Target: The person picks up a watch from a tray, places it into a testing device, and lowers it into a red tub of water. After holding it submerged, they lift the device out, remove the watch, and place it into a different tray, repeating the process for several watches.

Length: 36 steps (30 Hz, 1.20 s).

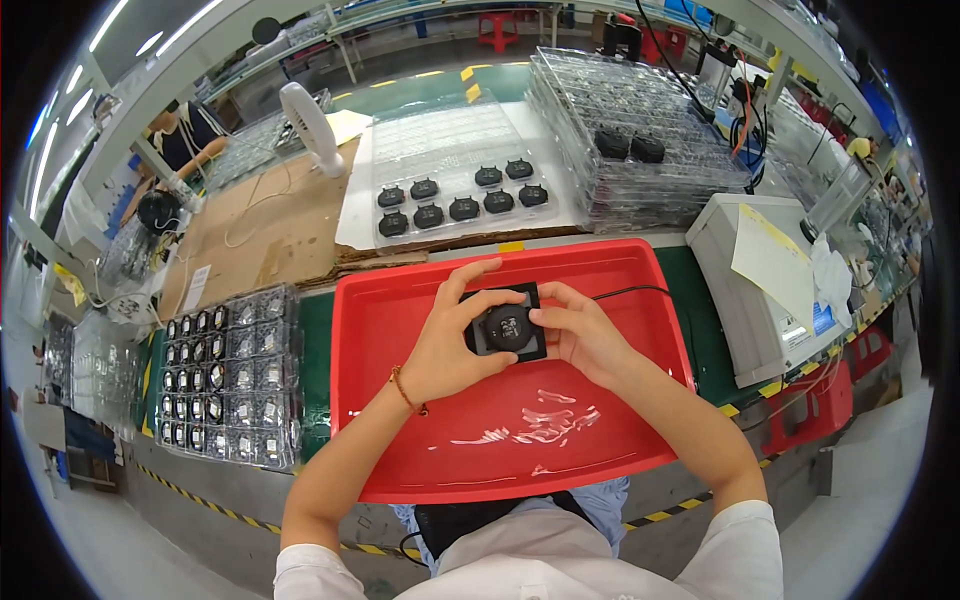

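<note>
A round black watch-like part [508,327] sits on a dark square block [531,351] over the red tray [400,465]. My left hand [441,342] curls round the part from the left, index finger along its far edge and thumb at its near edge. From the right, my right hand [592,340] closes thumb and fingers on the part's side; some of these fingertips are hidden behind the block. A thin black cable [635,289] runs right from near the block, across the tray's rim.
Left of the tray stands a clear blister tray [245,375] of small round parts. Beyond it, another clear tray [440,130] holds several black parts. Stacked clear trays [640,185] stand far right, near a grey-white box [745,290]. A white fan [312,130] stands on cardboard [255,230].
</note>
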### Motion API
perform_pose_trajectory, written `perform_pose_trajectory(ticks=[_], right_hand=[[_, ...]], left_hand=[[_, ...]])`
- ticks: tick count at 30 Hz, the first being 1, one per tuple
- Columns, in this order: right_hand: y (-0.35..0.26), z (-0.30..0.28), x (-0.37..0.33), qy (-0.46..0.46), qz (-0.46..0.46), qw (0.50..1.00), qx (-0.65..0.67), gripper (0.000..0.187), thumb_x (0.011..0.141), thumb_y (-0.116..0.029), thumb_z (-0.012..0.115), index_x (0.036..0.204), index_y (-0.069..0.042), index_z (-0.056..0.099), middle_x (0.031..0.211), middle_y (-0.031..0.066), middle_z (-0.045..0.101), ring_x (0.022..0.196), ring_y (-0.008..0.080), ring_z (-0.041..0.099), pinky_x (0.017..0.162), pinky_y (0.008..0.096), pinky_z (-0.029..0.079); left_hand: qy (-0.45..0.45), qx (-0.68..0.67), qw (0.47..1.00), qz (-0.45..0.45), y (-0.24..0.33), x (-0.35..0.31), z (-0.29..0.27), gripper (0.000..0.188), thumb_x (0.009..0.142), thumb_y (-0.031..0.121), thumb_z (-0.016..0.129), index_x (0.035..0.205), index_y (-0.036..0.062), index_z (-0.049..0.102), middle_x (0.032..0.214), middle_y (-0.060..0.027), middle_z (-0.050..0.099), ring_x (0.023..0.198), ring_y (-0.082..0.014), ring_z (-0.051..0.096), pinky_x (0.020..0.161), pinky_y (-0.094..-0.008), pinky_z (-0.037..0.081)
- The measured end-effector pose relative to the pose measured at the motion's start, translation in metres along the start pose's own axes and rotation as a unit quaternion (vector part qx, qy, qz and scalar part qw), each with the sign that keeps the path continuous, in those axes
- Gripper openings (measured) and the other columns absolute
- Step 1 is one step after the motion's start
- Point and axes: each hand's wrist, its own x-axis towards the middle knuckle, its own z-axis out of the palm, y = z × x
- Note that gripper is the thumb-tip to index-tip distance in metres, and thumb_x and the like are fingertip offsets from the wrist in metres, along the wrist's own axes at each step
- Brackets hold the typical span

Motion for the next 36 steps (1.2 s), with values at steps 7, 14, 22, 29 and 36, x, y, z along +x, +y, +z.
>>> perform_pose_trajectory(ticks=[7, 14, 22, 29, 36], right_hand=[[0.002, -0.001, 0.003, 0.003, -0.003, 1.0, -0.025, 0.03, 0.081, -0.006, 0.06, 0.108, -0.008, 0.047, 0.102, 0.0085, 0.056, 0.091, 0.0185, 0.061, 0.074, 0.034, 0.054], [0.001, 0.003, 0.001, 0.009, -0.017, 0.999, -0.031, 0.031, 0.079, -0.004, 0.062, 0.105, -0.005, 0.046, 0.1, 0.0111, 0.058, 0.087, 0.0198, 0.062, 0.073, 0.0324, 0.055], [-0.003, 0.004, 0.0, 0.031, -0.026, 0.997, -0.068, 0.036, 0.079, -0.004, 0.063, 0.109, -0.004, 0.044, 0.099, 0.0136, 0.058, 0.088, 0.0192, 0.062, 0.074, 0.0325, 0.055], [-0.001, 0.001, 0.002, 0.043, -0.031, 0.997, -0.059, 0.035, 0.078, -0.005, 0.063, 0.109, -0.004, 0.045, 0.1, 0.0123, 0.058, 0.089, 0.018, 0.061, 0.075, 0.0331, 0.053], [-0.001, 0.0, 0.001, 0.039, -0.03, 0.997, -0.065, 0.034, 0.079, -0.004, 0.063, 0.108, -0.004, 0.046, 0.1, 0.0119, 0.058, 0.089, 0.0181, 0.061, 0.075, 0.0329, 0.053]], left_hand=[[-0.018, -0.07, 0.997, -0.026, -0.005, 0.002, 0.0, 0.058, 0.054, 0.005, 0.074, 0.109, 0.0155, 0.06, 0.134, -0.0094, 0.031, 0.12, -0.0277, 0.038, 0.098, -0.0395, 0.037], [-0.019, -0.099, 0.994, -0.035, -0.004, 0.002, -0.002, 0.069, 0.054, 0.001, 0.072, 0.118, 0.0112, 0.05, 0.134, -0.0096, 0.031, 0.125, -0.025, 0.033, 0.101, -0.0364, 0.031], [-0.003, -0.173, 0.983, -0.056, -0.011, 0.001, 0.005, 0.068, 0.056, -0.008, 0.071, 0.118, 0.0073, 0.047, 0.13, -0.0086, 0.033, 0.123, -0.0221, 0.035, 0.1, -0.0351, 0.035], [0.004, -0.119, 0.992, -0.051, -0.011, 0.001, 0.006, 0.057, 0.057, -0.01, 0.071, 0.109, 0.0051, 0.054, 0.127, -0.0081, 0.036, 0.117, -0.0218, 0.042, 0.094, -0.0322, 0.046], [0.01, -0.098, 0.995, -0.032, -0.014, -0.001, 0.008, 0.057, 0.056, -0.009, 0.072, 0.109, 0.0056, 0.054, 0.124, -0.0081, 0.039, 0.117, -0.0219, 0.043, 0.093, -0.0321, 0.045]])
